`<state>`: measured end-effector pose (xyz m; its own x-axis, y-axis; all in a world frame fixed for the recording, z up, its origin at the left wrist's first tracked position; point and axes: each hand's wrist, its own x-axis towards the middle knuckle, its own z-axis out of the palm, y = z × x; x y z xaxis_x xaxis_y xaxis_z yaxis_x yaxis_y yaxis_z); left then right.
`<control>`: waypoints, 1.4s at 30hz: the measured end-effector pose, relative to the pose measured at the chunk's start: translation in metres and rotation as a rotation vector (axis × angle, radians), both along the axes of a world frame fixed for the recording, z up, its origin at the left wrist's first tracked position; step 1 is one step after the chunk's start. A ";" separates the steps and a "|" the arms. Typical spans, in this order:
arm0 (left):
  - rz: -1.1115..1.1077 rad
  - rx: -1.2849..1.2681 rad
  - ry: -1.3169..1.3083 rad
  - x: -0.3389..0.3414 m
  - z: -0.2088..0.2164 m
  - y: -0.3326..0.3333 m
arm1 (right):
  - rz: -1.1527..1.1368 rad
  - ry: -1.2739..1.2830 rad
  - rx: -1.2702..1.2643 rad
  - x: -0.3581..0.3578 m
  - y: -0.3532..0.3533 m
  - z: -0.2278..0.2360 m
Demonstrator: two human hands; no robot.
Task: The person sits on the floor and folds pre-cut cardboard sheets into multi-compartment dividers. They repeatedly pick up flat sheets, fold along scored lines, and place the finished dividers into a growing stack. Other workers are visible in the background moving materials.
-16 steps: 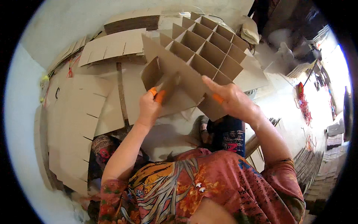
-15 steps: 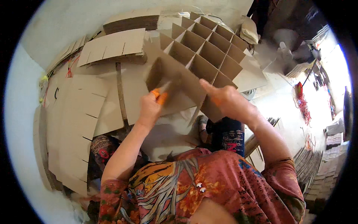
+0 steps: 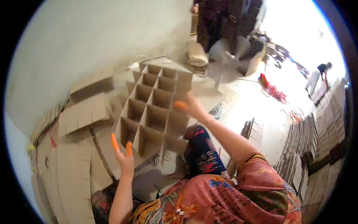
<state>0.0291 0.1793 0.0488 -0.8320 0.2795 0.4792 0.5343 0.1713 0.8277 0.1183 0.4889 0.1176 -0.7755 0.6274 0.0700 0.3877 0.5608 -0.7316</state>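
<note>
A cardboard divider grid (image 3: 152, 101), made of crossed slotted strips with square cells, stands in front of me on flat cardboard. My left hand (image 3: 123, 158) is beside its near left corner, thumb and fingers spread, holding nothing; orange covers show on two fingertips. At the grid's right side is my right hand (image 3: 193, 107), its fingers apart and an orange-covered digit pointing at the outer strip. Slight blur hides whether this hand touches the strip.
Slotted cardboard stacks (image 3: 84, 115) lie to the left, and more cardboard strips (image 3: 296, 140) at the right. A fan (image 3: 229, 58) stands beyond the grid. Red cord (image 3: 274, 91) lies on the floor. Another person (image 3: 320, 76) bends over at the far right.
The loose-looking front panel now lines up with the grid, which has turned. My left hand has come away from the cardboard and opened. The view has swung, bringing another person into sight.
</note>
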 end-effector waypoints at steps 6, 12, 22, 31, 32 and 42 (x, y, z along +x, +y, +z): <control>-0.592 -0.077 -0.100 0.061 -0.031 0.062 | 0.285 -0.138 -0.007 -0.020 -0.090 -0.018; -0.753 -0.126 -0.037 0.093 -0.038 0.065 | 0.270 0.114 -0.305 0.036 -0.020 -0.043; -0.715 -0.541 -0.297 0.093 -0.128 0.009 | -0.316 0.592 0.336 0.247 -0.002 0.059; -0.721 -0.460 -0.855 0.084 -0.212 -0.025 | -0.863 0.054 0.788 0.399 0.060 -0.053; -0.726 -0.528 -0.797 0.084 -0.209 -0.017 | -0.937 -0.071 0.790 0.414 0.066 -0.083; -0.629 -0.572 -0.233 0.087 -0.164 -0.032 | -0.913 -0.995 0.003 0.409 0.070 -0.416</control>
